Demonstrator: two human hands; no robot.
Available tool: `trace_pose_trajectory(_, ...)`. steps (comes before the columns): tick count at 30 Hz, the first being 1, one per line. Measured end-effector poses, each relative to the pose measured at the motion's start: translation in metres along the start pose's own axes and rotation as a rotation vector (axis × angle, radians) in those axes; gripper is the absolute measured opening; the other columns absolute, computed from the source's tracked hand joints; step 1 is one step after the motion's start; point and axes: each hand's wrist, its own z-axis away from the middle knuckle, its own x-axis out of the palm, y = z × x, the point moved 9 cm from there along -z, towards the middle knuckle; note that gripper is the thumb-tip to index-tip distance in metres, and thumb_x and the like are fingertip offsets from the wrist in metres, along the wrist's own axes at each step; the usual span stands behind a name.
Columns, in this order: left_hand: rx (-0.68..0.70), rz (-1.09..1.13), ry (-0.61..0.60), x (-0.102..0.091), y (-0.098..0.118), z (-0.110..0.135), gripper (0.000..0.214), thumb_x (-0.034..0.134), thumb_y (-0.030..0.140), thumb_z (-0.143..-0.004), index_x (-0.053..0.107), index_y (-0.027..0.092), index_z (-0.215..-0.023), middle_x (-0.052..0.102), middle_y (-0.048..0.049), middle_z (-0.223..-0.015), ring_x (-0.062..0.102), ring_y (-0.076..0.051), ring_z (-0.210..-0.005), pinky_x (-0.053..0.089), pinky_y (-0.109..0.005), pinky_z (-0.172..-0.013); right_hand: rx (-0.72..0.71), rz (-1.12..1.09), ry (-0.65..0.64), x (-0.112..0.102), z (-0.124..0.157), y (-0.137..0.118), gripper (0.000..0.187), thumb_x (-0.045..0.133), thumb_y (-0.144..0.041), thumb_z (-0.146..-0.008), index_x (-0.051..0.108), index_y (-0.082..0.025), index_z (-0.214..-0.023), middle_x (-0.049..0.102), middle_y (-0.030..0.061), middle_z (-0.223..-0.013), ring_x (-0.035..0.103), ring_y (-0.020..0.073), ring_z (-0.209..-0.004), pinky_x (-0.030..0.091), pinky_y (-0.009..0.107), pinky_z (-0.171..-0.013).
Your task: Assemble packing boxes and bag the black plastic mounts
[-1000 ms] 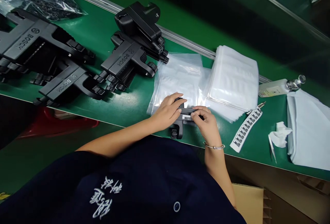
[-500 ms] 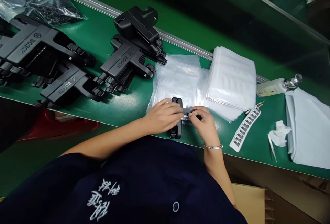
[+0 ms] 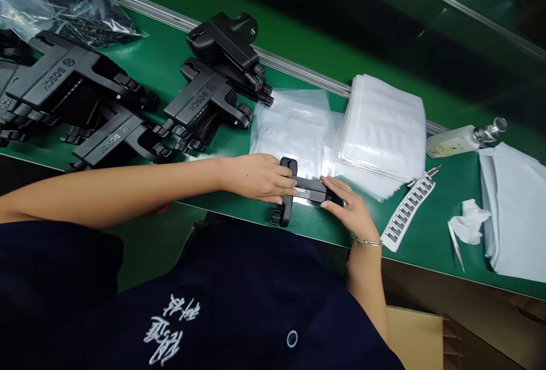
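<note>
A small black plastic part [image 3: 307, 188] with a pale label on it lies on the green belt [image 3: 222, 171] near its front edge. My left hand [image 3: 256, 177] grips the part's left end, fingers curled round it. My right hand [image 3: 352, 211] holds the part's right end, fingers closed on it; a thin bangle circles that wrist. A clear plastic bag [image 3: 294, 128] lies flat just behind the part.
Several black Bosch-marked parts [image 3: 200, 103] lie at the left of the belt, with a bagged one [image 3: 55, 0] at the far left. A stack of clear bags [image 3: 384, 128], a label strip [image 3: 407, 208], a bottle [image 3: 458, 140], a crumpled tissue [image 3: 467, 225] and white cloth [image 3: 514, 211] are at the right.
My right hand has stopped pinching at the label and now grips the part's right end. My left arm has swung out to the left and lies lower across the view.
</note>
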Motion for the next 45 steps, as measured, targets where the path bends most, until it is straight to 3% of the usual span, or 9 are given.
trace_pose_trajectory(4, -0.111, 0.061, -0.099, 0.004, -0.006, -0.006, 0.038, 0.044, 0.054, -0.092, 0.070, 0.035, -0.113, 0.071, -0.0053, -0.105, 0.061, -0.022, -0.101, 0.047, -0.031, -0.080, 0.001, -0.015, 0.005, 0.002, 0.000, -0.001, 0.051, 0.069, -0.046, -0.082, 0.059, -0.036, -0.131, 0.058, 0.0010, -0.138, 0.045, 0.0261, -0.136, 0.029, 0.052, -0.118)
trace_pose_trajectory(15, -0.094, -0.114, -0.056, 0.017, 0.012, -0.025, 0.037, 0.044, 0.048, -0.095, 0.066, 0.031, -0.119, 0.068, -0.0072, -0.109, 0.061, -0.021, -0.096, 0.045, -0.032, -0.082, -0.063, 0.049, 0.016, -0.001, 0.001, -0.006, 0.050, 0.065, -0.047, -0.085, 0.058, -0.033, -0.133, 0.060, 0.0040, -0.135, 0.050, 0.0279, -0.130, 0.034, 0.054, -0.114)
trace_pose_trajectory(20, -0.358, -0.200, 0.521, -0.037, 0.000, 0.030, 0.045, 0.033, 0.046, -0.099, 0.061, 0.023, -0.126, 0.066, -0.0085, -0.116, 0.061, -0.021, -0.104, 0.047, -0.034, -0.090, -0.219, 0.258, 0.006, 0.009, 0.006, -0.023, 0.058, 0.058, -0.045, -0.090, 0.043, -0.034, -0.144, 0.053, 0.0061, -0.142, 0.049, 0.0287, -0.129, 0.027, 0.059, -0.114)
trace_pose_trajectory(23, -0.619, -0.179, 0.764, -0.048, -0.016, 0.074, 0.038, 0.037, 0.036, -0.099, 0.064, 0.018, -0.118, 0.068, -0.0077, -0.106, 0.063, -0.020, -0.098, 0.050, -0.033, -0.087, -0.284, 0.314, 0.004, 0.018, 0.006, -0.033, 0.046, 0.054, -0.042, -0.093, 0.053, -0.032, -0.138, 0.058, 0.0094, -0.133, 0.054, 0.0299, -0.121, 0.040, 0.054, -0.105)
trace_pose_trajectory(28, -0.726, -0.188, 0.611, -0.027, -0.031, 0.087, 0.030, 0.041, 0.034, -0.096, 0.068, 0.021, -0.096, 0.070, -0.0051, -0.097, 0.064, -0.020, -0.093, 0.054, -0.034, -0.083, -0.066, 0.033, 0.117, 0.006, 0.000, -0.027, 0.039, 0.051, -0.045, -0.092, 0.064, -0.030, -0.127, 0.066, 0.0069, -0.119, 0.062, 0.0264, -0.110, 0.048, 0.046, -0.099)
trace_pose_trajectory(33, -0.426, -0.299, 0.233, 0.026, -0.012, 0.045, 0.027, 0.045, 0.032, -0.096, 0.065, 0.020, -0.108, 0.069, -0.0100, -0.112, 0.063, -0.025, -0.108, 0.053, -0.042, -0.094, 0.089, -0.427, 0.238, -0.007, 0.008, -0.022, 0.035, 0.058, -0.050, -0.088, 0.073, -0.029, -0.111, 0.070, 0.0004, -0.120, 0.062, 0.0264, -0.117, 0.046, 0.045, -0.105)
trace_pose_trajectory(37, -0.310, -0.375, 0.185, 0.060, -0.003, 0.031, 0.029, 0.043, 0.024, -0.097, 0.061, 0.018, -0.119, 0.061, -0.0162, -0.131, 0.056, -0.028, -0.124, 0.053, -0.044, -0.097, 0.080, -0.400, 0.332, -0.018, 0.022, -0.036, 0.034, 0.061, -0.050, -0.086, 0.073, -0.030, -0.111, 0.070, 0.0004, -0.121, 0.061, 0.0272, -0.119, 0.045, 0.046, -0.106)
trace_pose_trajectory(42, -0.217, -0.429, 0.184, 0.063, 0.000, 0.034, 0.034, 0.033, 0.011, -0.097, 0.065, 0.016, -0.108, 0.069, -0.0151, -0.117, 0.064, -0.025, -0.113, 0.058, -0.036, -0.083, 0.086, -0.461, 0.343, -0.019, 0.031, -0.037, 0.034, 0.061, -0.050, -0.086, 0.073, -0.029, -0.110, 0.071, -0.0002, -0.118, 0.062, 0.0260, -0.117, 0.045, 0.046, -0.107)
trace_pose_trajectory(45, -0.344, -0.413, 0.199, 0.050, -0.008, 0.033, 0.032, 0.033, 0.020, -0.099, 0.064, 0.017, -0.106, 0.070, -0.0129, -0.109, 0.068, -0.025, -0.102, 0.059, -0.036, -0.078, 0.086, -0.506, 0.364, -0.020, 0.034, -0.031, 0.031, 0.064, -0.048, -0.085, 0.074, -0.029, -0.108, 0.072, -0.0003, -0.116, 0.063, 0.0257, -0.117, 0.045, 0.045, -0.107)
